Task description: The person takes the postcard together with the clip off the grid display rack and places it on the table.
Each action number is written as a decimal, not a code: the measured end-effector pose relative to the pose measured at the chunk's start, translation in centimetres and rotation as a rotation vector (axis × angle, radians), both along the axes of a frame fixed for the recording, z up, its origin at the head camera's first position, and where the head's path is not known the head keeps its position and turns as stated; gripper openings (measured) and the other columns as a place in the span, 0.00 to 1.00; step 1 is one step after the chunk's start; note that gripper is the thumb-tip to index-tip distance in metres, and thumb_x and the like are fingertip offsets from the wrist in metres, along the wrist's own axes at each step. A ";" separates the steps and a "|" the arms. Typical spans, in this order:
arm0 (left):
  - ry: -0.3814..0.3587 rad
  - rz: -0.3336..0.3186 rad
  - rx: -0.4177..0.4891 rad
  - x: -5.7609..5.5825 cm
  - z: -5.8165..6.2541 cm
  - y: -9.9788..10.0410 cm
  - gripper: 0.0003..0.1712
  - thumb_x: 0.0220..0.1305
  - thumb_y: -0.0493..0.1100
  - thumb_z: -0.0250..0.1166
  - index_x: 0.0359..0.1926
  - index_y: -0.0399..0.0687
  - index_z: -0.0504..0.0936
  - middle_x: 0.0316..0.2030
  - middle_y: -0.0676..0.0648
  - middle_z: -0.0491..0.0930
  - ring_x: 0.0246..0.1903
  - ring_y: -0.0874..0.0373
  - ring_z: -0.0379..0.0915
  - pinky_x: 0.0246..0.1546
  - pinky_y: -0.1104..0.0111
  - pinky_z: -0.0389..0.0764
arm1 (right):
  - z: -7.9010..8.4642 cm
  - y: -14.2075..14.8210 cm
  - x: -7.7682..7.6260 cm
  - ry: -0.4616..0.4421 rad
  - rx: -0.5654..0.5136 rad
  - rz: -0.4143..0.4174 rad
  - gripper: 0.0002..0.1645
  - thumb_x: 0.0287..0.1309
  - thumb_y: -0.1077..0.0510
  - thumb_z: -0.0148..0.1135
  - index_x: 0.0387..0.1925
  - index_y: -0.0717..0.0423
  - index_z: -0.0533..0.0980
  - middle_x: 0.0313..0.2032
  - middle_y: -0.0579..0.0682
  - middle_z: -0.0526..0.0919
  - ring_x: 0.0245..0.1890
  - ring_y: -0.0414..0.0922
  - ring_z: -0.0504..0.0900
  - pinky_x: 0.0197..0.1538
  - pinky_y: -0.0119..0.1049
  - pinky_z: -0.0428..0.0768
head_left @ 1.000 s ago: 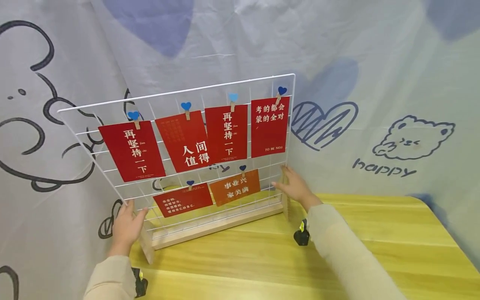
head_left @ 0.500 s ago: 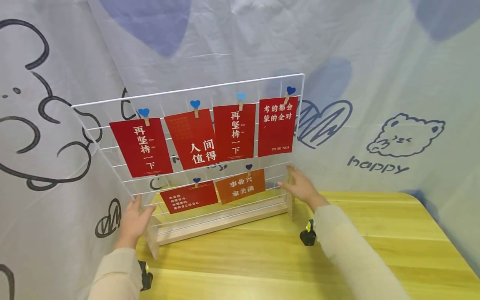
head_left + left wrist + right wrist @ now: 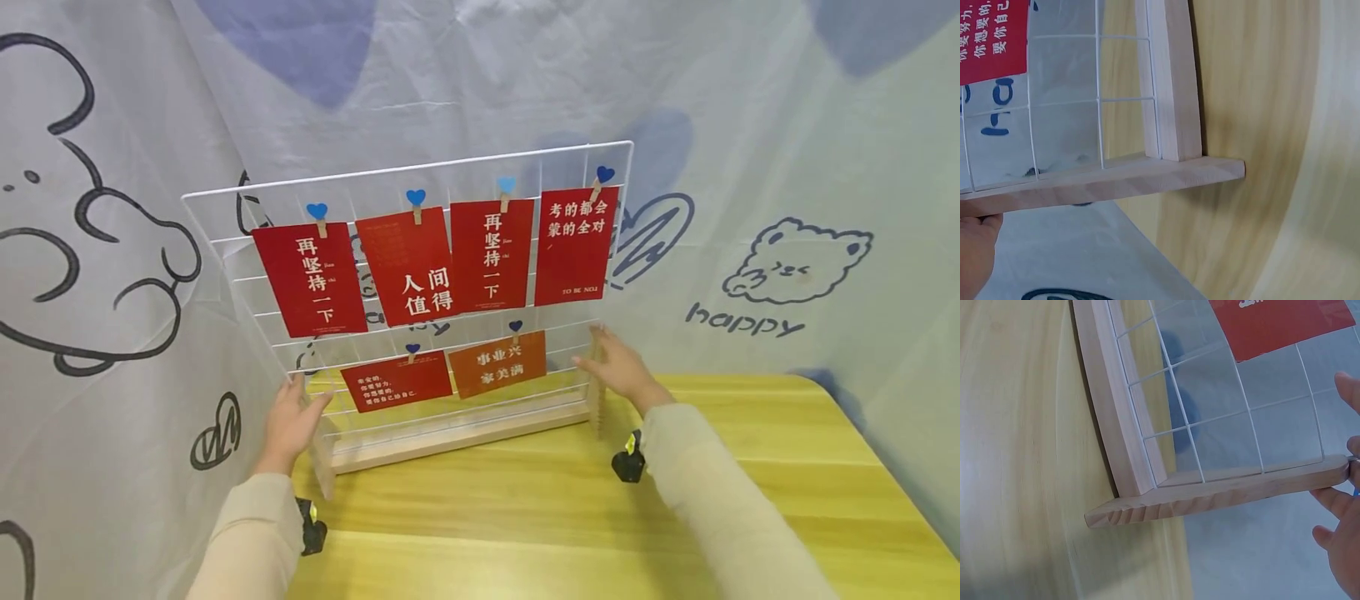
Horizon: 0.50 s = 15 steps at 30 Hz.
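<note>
A white wire grid rack (image 3: 408, 171) stands in a pale wooden base (image 3: 465, 437) with upright end pieces. Several red cards (image 3: 491, 250) and one orange card (image 3: 498, 364) hang from it on small heart-topped clothespins (image 3: 416, 200). At the near left end, my left hand (image 3: 292, 425) holds the wooden end piece (image 3: 1104, 184) from its outer side, thumb spread. My right hand (image 3: 622, 367) holds the other end piece (image 3: 1235, 497) near its rounded tip, thumb apart from the wire. The left fingers are mostly hidden in the left wrist view.
The rack stands on a yellow wood-grain table (image 3: 465, 533) with a rounded far right corner. A white cloth (image 3: 810, 150) with drawings hangs behind and down the left side. Black wrist cameras (image 3: 628, 462) sit on the wrists.
The rack has shifted to the right and slightly farther back, with both hands moving along at its ends. The cards have stayed clipped in place.
</note>
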<state>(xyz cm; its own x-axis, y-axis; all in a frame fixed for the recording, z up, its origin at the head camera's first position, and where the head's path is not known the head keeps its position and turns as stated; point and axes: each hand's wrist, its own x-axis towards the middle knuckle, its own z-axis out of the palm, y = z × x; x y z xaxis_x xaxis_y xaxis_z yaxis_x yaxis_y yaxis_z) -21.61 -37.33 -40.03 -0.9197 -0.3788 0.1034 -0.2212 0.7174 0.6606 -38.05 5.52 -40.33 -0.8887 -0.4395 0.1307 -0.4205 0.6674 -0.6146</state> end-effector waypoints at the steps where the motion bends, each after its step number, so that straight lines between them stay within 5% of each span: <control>1: 0.004 0.000 0.001 -0.1 0.0 0.0 0.41 0.60 0.54 0.49 0.63 0.32 0.43 0.61 0.29 0.37 0.60 0.36 0.35 0.56 0.48 0.40 | 0.0 0.0 -0.1 0.001 0.004 -0.003 0.43 0.55 0.46 0.51 0.63 0.62 0.46 0.63 0.63 0.43 0.61 0.59 0.43 0.59 0.53 0.45; 15: 0.002 0.008 0.033 -0.3 -0.1 0.0 0.41 0.60 0.54 0.48 0.63 0.33 0.42 0.63 0.33 0.35 0.61 0.39 0.32 0.57 0.50 0.41 | 0.6 -0.3 0.4 -0.015 0.016 -0.014 0.42 0.56 0.45 0.49 0.63 0.64 0.46 0.62 0.65 0.43 0.61 0.61 0.43 0.58 0.55 0.45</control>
